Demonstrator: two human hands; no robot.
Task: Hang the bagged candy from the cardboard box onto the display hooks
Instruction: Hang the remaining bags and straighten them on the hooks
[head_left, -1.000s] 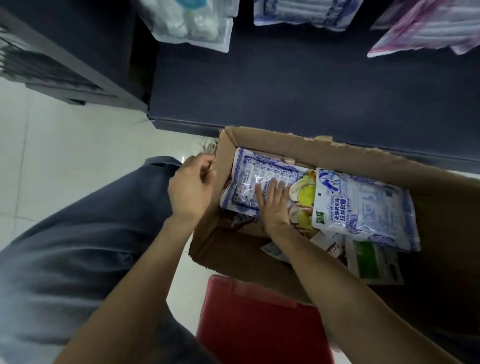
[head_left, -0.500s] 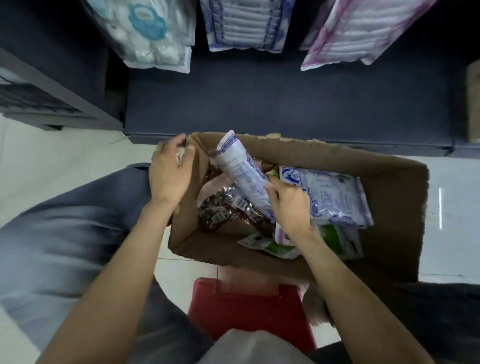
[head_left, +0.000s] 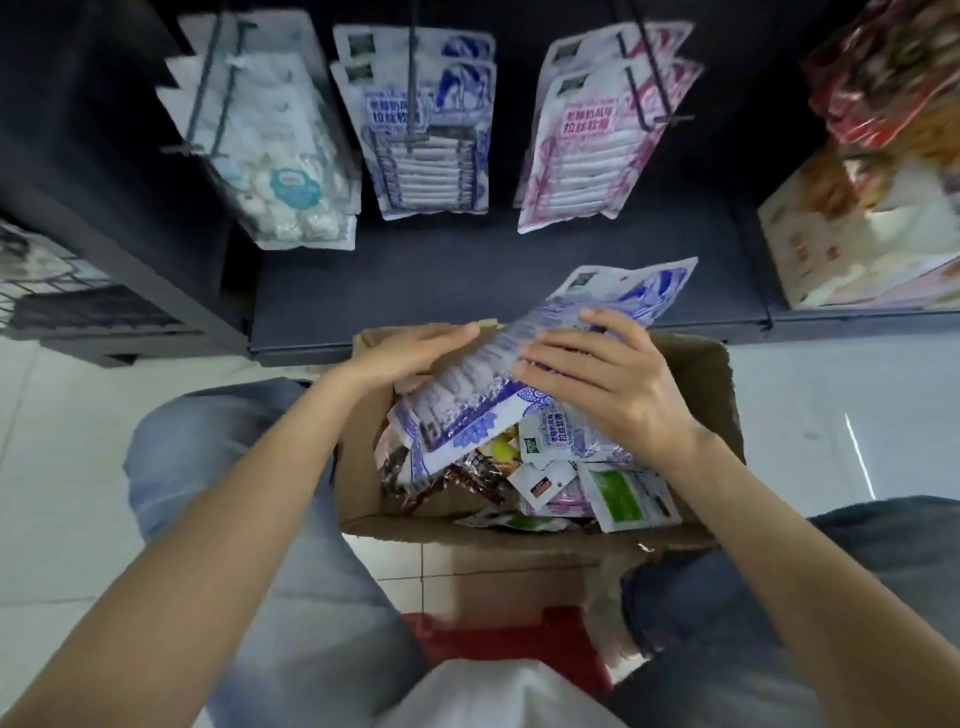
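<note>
A blue-and-white candy bag (head_left: 483, 379) is lifted slantwise above the cardboard box (head_left: 696, 374), its top corner pointing up right. My right hand (head_left: 602, 384) grips its upper side. My left hand (head_left: 410, 348) lies flat against the bag's left edge, fingers straight. More bags fill the box, among them a second blue one (head_left: 561, 431), a dark red one (head_left: 462, 478) and a green one (head_left: 623, 493). Above, display hooks (head_left: 413, 78) carry matching blue bags (head_left: 431, 135), pink bags (head_left: 592, 140) and white candy bags (head_left: 270, 150).
The box sits on a pale tiled floor against a dark shelf base (head_left: 467, 280). A red stool (head_left: 509, 644) is under me, between my knees. Red snack bags (head_left: 883, 73) and a printed carton (head_left: 852, 244) are at the right. A wire rack (head_left: 47, 291) stands at the left.
My right hand has pulled the blue bag up out of the box, uncovering the bags beneath. My left hand left the box's corner and came against the bag. The view tilted up to the hooks.
</note>
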